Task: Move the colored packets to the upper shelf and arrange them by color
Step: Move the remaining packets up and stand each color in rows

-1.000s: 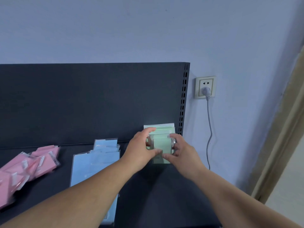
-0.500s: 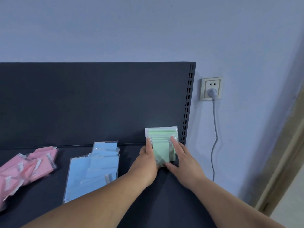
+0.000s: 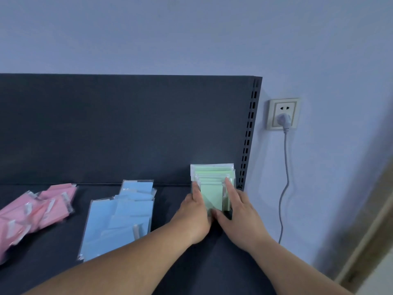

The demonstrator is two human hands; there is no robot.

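Note:
A stack of green packets (image 3: 213, 186) lies at the back right corner of the dark upper shelf (image 3: 212, 262), against the back panel. My left hand (image 3: 194, 216) presses its left edge and my right hand (image 3: 240, 213) presses its right edge, fingers stretched along the sides, squeezing the stack between them. Blue packets (image 3: 119, 216) lie in a loose pile in the middle of the shelf. Pink packets (image 3: 36, 211) are scattered at the left, partly cut off by the frame edge.
The dark back panel (image 3: 127, 128) rises behind the shelf, with a slotted upright (image 3: 248, 135) at its right end. On the wall to the right is a socket (image 3: 282, 113) with a plug and a hanging grey cable (image 3: 285, 188).
The green packets went from lifted between my hands down onto the stack at the back. Both hands slid forward to the stack's sides. The view shifted slightly left.

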